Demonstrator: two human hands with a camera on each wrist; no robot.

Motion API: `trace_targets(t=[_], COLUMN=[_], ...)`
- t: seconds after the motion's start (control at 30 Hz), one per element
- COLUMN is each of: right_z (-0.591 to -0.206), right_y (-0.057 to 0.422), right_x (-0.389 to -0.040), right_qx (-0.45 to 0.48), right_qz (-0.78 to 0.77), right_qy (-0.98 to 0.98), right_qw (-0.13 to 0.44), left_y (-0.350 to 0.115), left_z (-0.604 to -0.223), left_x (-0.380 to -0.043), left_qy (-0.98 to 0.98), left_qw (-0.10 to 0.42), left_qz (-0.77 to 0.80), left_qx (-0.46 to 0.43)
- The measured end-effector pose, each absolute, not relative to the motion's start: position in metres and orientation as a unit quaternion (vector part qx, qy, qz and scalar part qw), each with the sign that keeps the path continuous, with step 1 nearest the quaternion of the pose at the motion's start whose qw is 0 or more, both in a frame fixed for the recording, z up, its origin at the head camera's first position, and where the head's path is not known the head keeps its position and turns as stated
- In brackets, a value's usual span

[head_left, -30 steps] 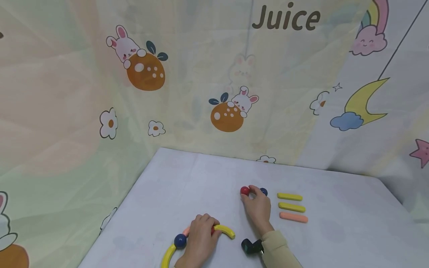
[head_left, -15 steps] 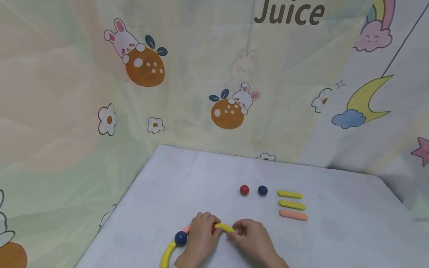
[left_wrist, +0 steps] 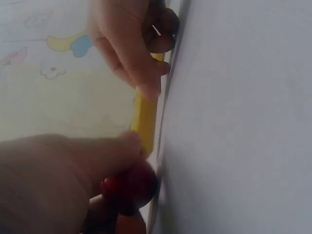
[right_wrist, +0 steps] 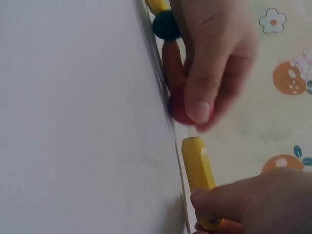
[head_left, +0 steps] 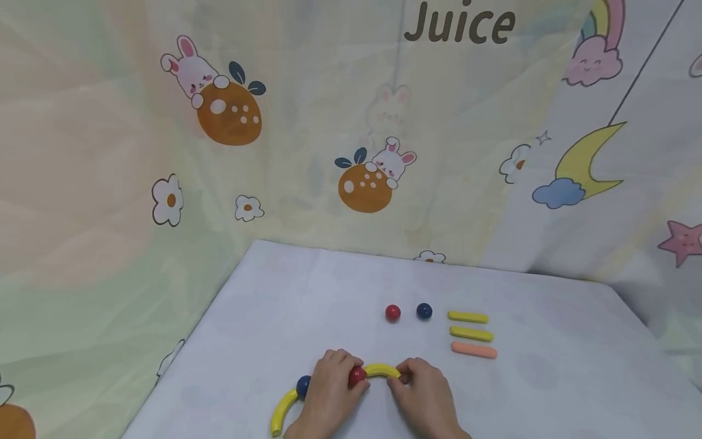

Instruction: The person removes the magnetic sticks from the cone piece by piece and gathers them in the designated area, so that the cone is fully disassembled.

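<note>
My left hand (head_left: 331,390) pinches a red ball (head_left: 357,375) between thumb and fingers, low over the white table. Right of that ball lies a curved yellow stick (head_left: 382,369), and my right hand (head_left: 425,393) pinches its far end. The right wrist view shows a small gap between the yellow stick (right_wrist: 197,163) and the red ball (right_wrist: 179,108). On the ball's other side an orange stick (right_wrist: 172,63) runs to a dark blue ball (right_wrist: 166,25). Another curved yellow stick (head_left: 283,411) extends from the blue ball toward the table's front; my left hand hides the orange stick in the head view.
Farther back on the white table (head_left: 296,305) lie a loose red ball (head_left: 392,313) and a loose dark blue ball (head_left: 424,311). To their right are two straight yellow sticks (head_left: 470,333) and a straight orange stick (head_left: 474,350). A printed cloth (head_left: 307,122) hangs behind.
My right hand has come from the loose balls to the yellow stick's end. That stick has shifted right, and the linked pieces and left hand have moved slightly right too.
</note>
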State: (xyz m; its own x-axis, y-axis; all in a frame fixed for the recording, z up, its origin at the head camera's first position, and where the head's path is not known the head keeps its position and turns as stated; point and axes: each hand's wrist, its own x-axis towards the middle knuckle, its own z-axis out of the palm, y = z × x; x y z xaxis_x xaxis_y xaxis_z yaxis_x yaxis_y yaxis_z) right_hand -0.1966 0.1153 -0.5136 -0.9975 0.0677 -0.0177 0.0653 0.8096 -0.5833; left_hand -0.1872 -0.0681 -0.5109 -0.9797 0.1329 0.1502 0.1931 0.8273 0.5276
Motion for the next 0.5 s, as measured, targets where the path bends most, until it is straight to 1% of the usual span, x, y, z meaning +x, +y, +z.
trace_targets(t=[0.17,0.37,0.5], right_z=[-0.513,-0.511,-0.510], right_y=[0.141,0.177,0.192], right_x=[-0.202,-0.206,-0.207], right_qx=[-0.075,-0.100,-0.106], right_qz=[0.303,0.276,0.253], right_qy=[-0.950,-0.955,-0.961], right_qw=[0.023,0.046,0.042], left_y=[-0.067,-0.068,-0.067], left_z=[-0.512,-0.512,-0.511], left_x=[-0.188,-0.188,-0.188], left_qy=[-0.958,-0.959,-0.959], left_qw=[0.060,0.048,0.048], left_qz=[-0.270,-0.272,-0.269], left_qx=[-0.070,-0.067,-0.068])
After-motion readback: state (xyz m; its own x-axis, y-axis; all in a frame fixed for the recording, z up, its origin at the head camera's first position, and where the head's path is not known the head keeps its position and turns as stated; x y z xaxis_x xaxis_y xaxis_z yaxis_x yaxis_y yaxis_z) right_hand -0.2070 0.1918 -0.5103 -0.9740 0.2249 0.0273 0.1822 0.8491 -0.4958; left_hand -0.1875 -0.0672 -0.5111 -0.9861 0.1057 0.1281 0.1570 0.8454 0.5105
